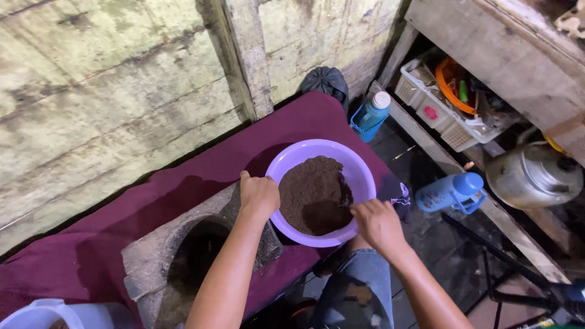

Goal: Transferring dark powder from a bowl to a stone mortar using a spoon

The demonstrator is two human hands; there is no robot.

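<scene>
A lilac plastic basin (359,173) stands on a maroon cloth (201,176), half filled with dark brown powder (311,189). My left hand (258,195) grips the basin's near left rim. My right hand (378,224) is on the near right rim, fingers reaching in toward the powder; what they hold, if anything, is hidden. A hollowed grey stone mortar (177,256) sits just left of the basin, under my left forearm.
A stained wall runs along the far side. Two blue bottles (372,113) (454,192) stand right of the cloth. A white basket (439,113) of clutter and a metal kettle (533,176) sit on a low shelf at right. A white container (42,314) is bottom left.
</scene>
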